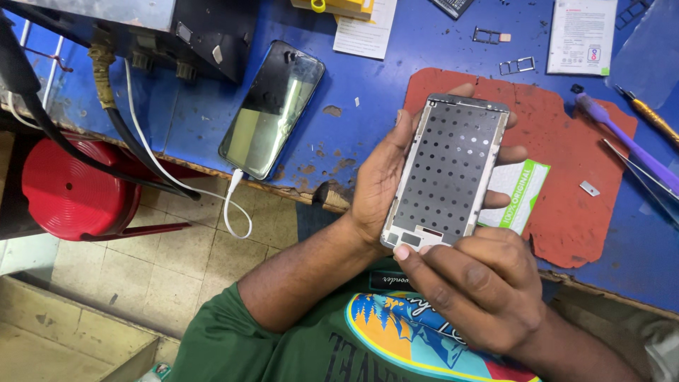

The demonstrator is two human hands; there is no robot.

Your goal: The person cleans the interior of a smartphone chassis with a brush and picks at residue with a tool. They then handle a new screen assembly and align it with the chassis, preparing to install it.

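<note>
My left hand (378,180) grips a phone's metal middle frame (447,170), a grey plate dotted with small holes, held upright above a red mat (566,120). My right hand (477,283) is at the frame's lower end, fingertips pressing on its bottom edge. A white and green packet (520,194) shows behind the frame, held by my left fingers. A black smartphone (272,106) lies on the blue bench (382,92), a white cable (230,205) plugged into its near end.
A purple-handled tool (622,141), tweezers (640,177) and a yellow-handled tool (654,117) lie at the right. Small SIM trays (516,66) and paper leaflets (583,35) sit at the back. A red stool (71,187) stands on the tiled floor at the left, beside black cables (106,134).
</note>
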